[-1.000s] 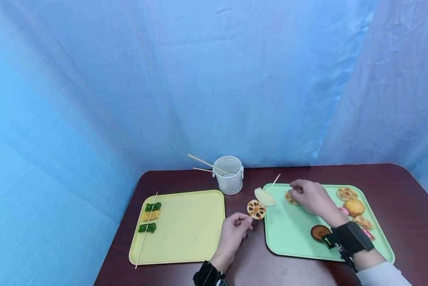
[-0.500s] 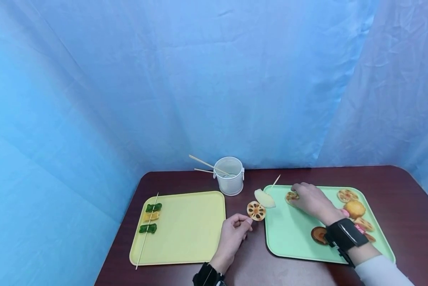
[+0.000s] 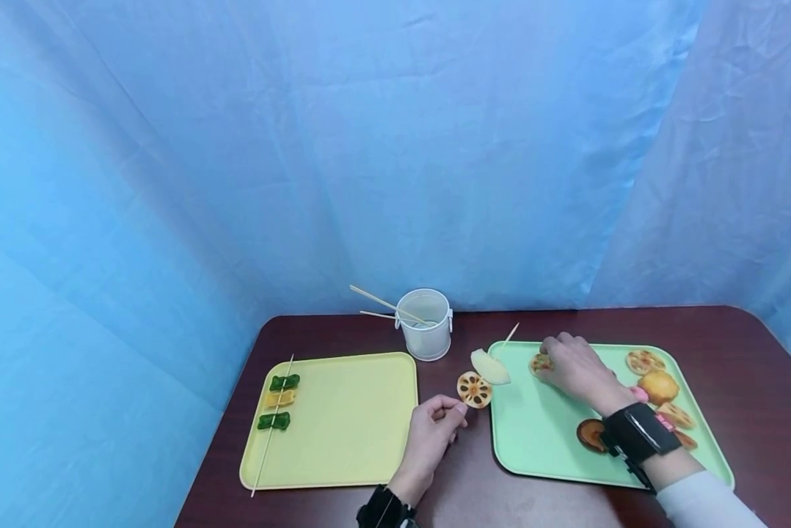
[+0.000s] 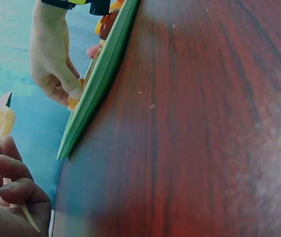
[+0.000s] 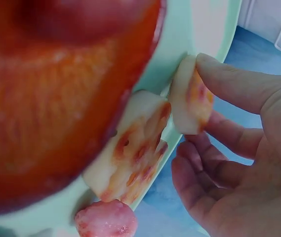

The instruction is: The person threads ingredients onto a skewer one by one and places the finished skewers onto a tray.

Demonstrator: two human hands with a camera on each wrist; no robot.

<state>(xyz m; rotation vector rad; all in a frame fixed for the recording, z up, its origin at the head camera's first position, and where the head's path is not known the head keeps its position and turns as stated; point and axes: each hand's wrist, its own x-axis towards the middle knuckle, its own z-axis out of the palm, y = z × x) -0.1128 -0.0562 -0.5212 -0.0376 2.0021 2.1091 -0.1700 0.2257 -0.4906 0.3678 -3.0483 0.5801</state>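
Observation:
My left hand (image 3: 431, 436) pinches a bamboo skewer (image 4: 29, 217) near its lower end. On that skewer sit a lotus root slice (image 3: 474, 389) with dark holes and, above it, a pale white slice (image 3: 490, 367); the pointed tip sticks out beyond them. Over the back left of the green tray (image 3: 534, 447), my right hand (image 3: 577, 370) pinches a browned lotus root slice (image 5: 192, 98) between thumb and fingers. In the right wrist view the slice stands tilted on edge, beside another browned slice (image 5: 135, 148).
A brown mushroom cap (image 3: 591, 435), a yellow round piece (image 3: 658, 386) and a pink piece (image 5: 105, 219) lie on the green tray. The yellow tray (image 3: 343, 418) bears a finished-looking skewer with green peppers (image 3: 274, 422). Behind stands a white bucket (image 3: 425, 334) with loose skewers (image 3: 376, 299).
My right hand has turned slightly at the wrist over the slice, uncovering more of the slice and the mushroom cap. The left hand and its skewer have stayed put.

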